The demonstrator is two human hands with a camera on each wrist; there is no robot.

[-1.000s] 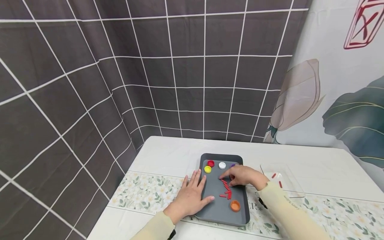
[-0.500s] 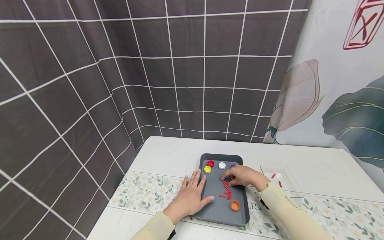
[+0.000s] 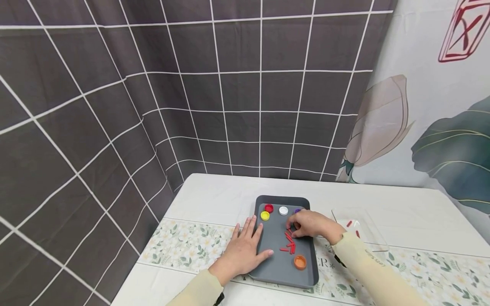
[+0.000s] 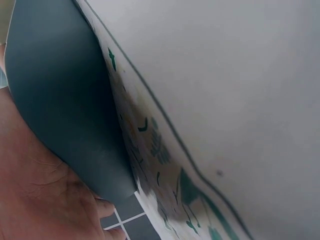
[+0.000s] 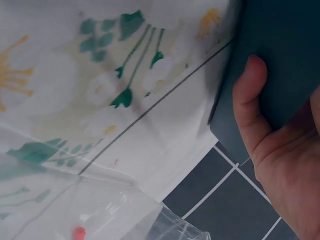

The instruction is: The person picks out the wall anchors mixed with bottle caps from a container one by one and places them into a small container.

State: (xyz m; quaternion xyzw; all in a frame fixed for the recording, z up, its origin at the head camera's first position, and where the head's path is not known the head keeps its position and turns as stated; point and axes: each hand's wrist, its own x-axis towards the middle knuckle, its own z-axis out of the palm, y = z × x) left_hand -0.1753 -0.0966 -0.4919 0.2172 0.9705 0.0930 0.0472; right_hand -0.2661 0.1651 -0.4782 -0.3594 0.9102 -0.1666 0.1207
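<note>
A dark grey tray (image 3: 273, 272) lies on the table, with several short red sticks (image 3: 292, 247) loosely strung along its middle. My left hand (image 3: 243, 250) rests on the tray's left edge, fingers spread and thumb over the inside; the left wrist view shows its palm against the tray's outer wall. My right hand (image 3: 309, 223) reaches in from the right and pinches the topmost red stick (image 3: 289, 230) between thumb and index finger. In the right wrist view its thumb (image 5: 252, 80) shows against the tray wall; the fingertips are hidden there.
Red (image 3: 269, 208), yellow (image 3: 265, 216) and white (image 3: 283, 211) round lids sit at the tray's far end, beside a purple one (image 3: 297, 211) partly hidden by the hand. An orange lid (image 3: 300, 262) lies near the front. Right of the tray is a clear container (image 3: 373, 231) with red sticks.
My right index finger has drawn right and closer to the thumb, and the topmost red stick has shifted right with it. My left hand and the tray have stayed put.
</note>
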